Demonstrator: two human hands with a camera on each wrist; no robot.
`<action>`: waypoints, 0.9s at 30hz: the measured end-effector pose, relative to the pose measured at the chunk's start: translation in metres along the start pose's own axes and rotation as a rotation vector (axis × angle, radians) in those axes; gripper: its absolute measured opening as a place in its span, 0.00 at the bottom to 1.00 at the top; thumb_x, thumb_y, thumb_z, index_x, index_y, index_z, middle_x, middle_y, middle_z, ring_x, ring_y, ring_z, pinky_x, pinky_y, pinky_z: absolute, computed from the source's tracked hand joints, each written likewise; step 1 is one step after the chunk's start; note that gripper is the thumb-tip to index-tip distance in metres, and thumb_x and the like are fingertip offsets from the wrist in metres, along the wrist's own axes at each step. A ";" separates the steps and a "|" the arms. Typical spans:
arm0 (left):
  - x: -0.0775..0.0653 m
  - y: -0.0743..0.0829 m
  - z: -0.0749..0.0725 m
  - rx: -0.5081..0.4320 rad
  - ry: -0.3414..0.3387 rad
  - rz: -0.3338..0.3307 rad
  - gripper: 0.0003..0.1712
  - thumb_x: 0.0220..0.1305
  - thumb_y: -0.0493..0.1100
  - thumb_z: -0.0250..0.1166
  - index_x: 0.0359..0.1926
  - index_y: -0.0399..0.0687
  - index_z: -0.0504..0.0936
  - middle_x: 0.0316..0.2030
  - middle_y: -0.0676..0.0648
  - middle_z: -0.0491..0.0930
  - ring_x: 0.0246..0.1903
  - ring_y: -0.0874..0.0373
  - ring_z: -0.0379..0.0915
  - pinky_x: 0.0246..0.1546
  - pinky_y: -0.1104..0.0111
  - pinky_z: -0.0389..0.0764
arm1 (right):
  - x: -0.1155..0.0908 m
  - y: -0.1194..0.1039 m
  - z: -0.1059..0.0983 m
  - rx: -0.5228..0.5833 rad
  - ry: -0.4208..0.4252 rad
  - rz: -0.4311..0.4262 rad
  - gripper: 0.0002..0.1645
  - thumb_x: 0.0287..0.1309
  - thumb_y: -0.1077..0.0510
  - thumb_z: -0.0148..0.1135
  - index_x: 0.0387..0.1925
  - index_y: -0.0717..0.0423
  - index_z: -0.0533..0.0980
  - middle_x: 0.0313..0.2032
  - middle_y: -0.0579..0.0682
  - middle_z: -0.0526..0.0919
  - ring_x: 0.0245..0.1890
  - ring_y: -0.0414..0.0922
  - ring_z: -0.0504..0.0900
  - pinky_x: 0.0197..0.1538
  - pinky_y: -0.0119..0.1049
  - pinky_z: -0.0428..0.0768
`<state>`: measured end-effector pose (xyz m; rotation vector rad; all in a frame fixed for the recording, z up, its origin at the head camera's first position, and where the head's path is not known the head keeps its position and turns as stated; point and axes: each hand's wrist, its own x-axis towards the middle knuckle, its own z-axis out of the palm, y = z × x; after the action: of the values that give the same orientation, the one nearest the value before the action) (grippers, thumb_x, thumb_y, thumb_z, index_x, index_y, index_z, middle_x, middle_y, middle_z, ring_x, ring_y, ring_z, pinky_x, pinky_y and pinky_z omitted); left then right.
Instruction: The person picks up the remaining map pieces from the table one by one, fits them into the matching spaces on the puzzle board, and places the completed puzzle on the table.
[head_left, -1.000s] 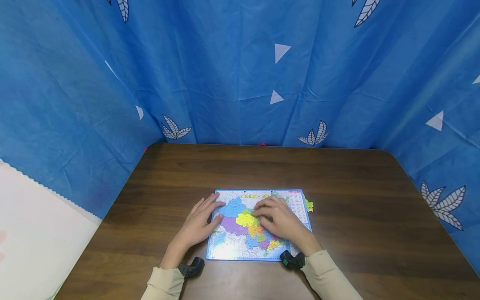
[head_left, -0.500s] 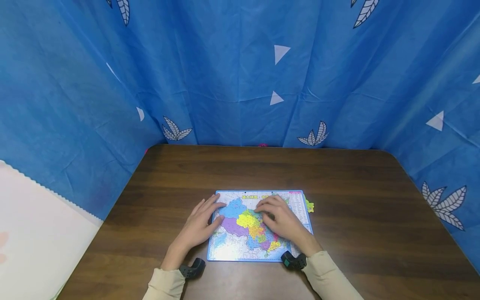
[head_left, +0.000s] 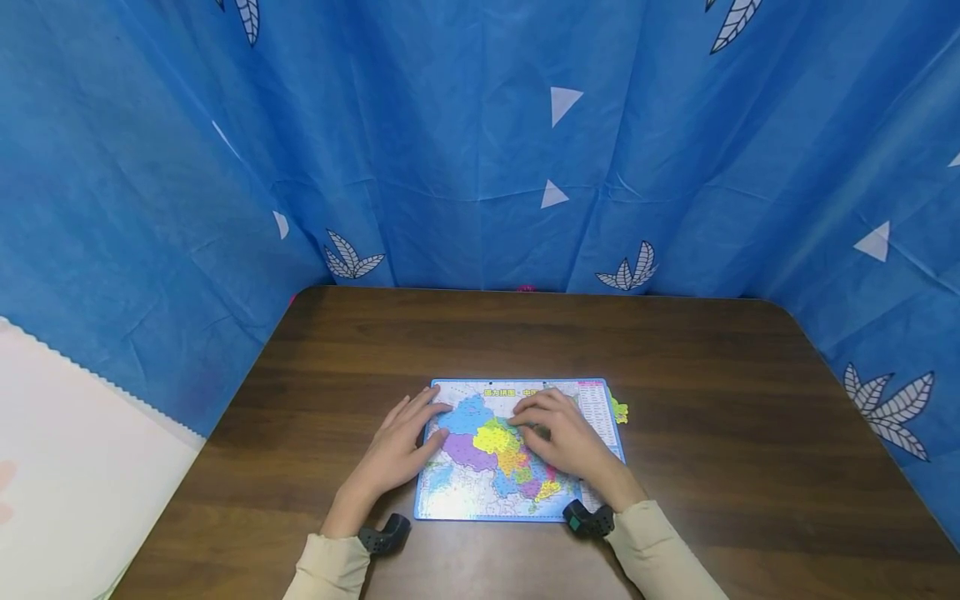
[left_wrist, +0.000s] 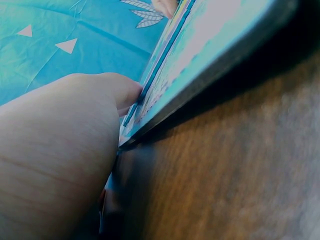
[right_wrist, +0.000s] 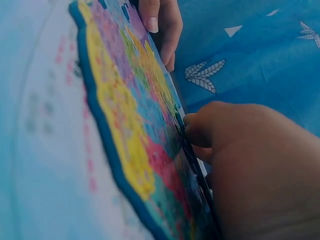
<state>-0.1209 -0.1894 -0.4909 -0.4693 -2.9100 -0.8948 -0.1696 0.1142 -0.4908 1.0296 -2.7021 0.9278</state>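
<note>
I see the left grip (head_left: 396, 450) relaxed, resting on the left edge of the map board (head_left: 459, 505), low in the middle of the frame. The right grip (head_left: 561, 435) has bent fingers over it; I can't tell if they pinch anything. 1 yellow-green piece (head_left: 619, 412) pokes out at the board's right edge. Underneath is a brown desk (head_left: 712, 375).

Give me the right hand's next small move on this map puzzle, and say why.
Probably press gently with the right hand, since its fingertips lie near the large yellow piece. The left hand, at the left edge of the board, should help steady it.
</note>
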 end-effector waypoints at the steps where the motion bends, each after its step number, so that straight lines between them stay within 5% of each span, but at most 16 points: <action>1: 0.000 0.000 0.000 0.001 -0.002 -0.003 0.24 0.73 0.53 0.63 0.66 0.55 0.78 0.78 0.45 0.61 0.79 0.45 0.53 0.79 0.46 0.49 | -0.001 0.000 0.000 0.007 -0.003 0.006 0.12 0.61 0.56 0.70 0.46 0.41 0.89 0.52 0.38 0.85 0.59 0.43 0.76 0.68 0.56 0.71; 27: 0.000 0.001 0.000 -0.007 -0.011 0.000 0.25 0.73 0.54 0.62 0.67 0.54 0.78 0.79 0.45 0.60 0.79 0.45 0.52 0.79 0.44 0.48 | -0.001 -0.005 -0.005 -0.002 -0.072 0.054 0.15 0.64 0.57 0.69 0.51 0.41 0.88 0.50 0.38 0.83 0.58 0.43 0.74 0.64 0.52 0.73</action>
<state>-0.1208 -0.1885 -0.4900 -0.4758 -2.9177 -0.9058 -0.1661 0.1152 -0.4844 1.0140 -2.8022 0.9134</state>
